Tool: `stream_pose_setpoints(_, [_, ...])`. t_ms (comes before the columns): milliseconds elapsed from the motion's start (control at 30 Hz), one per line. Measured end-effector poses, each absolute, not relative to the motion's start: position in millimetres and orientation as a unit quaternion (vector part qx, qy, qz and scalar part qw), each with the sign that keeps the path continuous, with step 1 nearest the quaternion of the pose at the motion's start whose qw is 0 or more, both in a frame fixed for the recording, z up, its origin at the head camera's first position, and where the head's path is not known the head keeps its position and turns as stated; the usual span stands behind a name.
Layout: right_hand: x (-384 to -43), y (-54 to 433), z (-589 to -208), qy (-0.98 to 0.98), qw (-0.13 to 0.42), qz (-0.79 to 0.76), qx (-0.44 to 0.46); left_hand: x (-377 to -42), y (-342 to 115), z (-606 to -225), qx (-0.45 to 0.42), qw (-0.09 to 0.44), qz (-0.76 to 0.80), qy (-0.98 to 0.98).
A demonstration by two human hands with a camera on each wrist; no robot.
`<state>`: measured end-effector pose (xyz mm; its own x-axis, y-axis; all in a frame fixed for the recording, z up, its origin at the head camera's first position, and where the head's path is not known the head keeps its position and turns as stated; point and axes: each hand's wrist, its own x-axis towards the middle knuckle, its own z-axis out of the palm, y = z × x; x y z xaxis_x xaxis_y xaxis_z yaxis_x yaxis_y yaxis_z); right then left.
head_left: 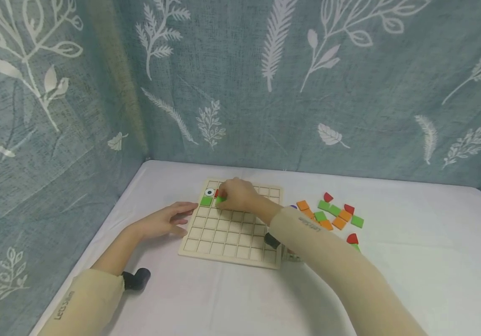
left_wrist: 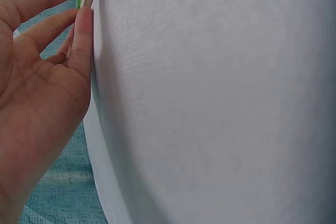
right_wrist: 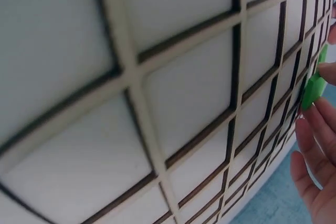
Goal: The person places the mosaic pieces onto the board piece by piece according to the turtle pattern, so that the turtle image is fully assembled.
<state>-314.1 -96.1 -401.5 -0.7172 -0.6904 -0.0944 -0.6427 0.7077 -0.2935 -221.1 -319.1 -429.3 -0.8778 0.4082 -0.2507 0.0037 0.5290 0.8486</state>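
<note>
A pale wooden grid board lies on the white table. My right hand reaches over its upper left part and pinches a green square tile between thumb and fingers. The tile is tilted, close over the grid cells. Beside it on the board are a white round piece with a dark centre, a red piece partly hidden by the right hand, and another green tile. My left hand touches the board's left edge, its fingers loosely extended.
Right of the board lie scattered orange tiles, green tiles and red rounded pieces. The right forearm hides part of this area and a blue piece. A patterned curtain hangs behind and left of the table.
</note>
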Motion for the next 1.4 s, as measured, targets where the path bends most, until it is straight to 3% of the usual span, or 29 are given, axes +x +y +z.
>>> stream_pose_setpoints(1400, [-311,-100,-411,0.908,0.062,-0.184,-0.373,-218,-318,-427,0.117,0.218,0.478,0.843])
